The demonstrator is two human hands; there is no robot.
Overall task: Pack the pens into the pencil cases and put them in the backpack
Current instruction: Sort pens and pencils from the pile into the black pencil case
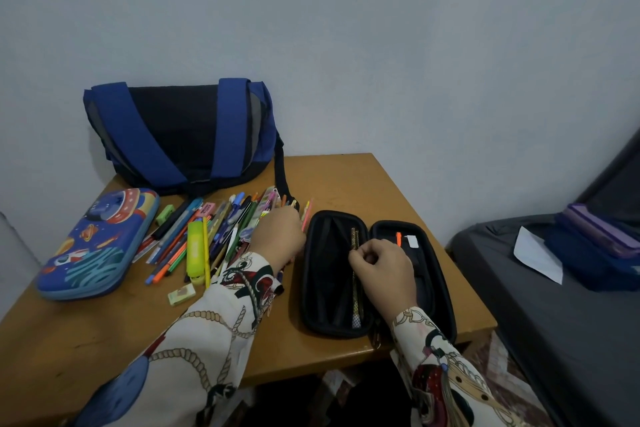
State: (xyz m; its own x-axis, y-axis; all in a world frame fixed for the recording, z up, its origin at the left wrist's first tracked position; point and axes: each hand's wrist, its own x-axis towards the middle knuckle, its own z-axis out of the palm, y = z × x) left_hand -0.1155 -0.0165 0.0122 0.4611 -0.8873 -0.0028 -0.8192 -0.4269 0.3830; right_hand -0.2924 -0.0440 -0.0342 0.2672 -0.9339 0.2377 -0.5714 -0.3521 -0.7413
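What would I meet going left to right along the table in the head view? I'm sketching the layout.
Space-themed pencil case → loose pens → left hand → open black pencil case → right hand → grey bed beside the table.

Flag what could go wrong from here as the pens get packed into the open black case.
1. The black case lies open with its near end close to the table edge; a nudge from the right hand might tip it off.
2. The left hand reaches into a loose pile of pens; some could roll or scatter.
3. The eraser nearby might be swept by the sleeve.
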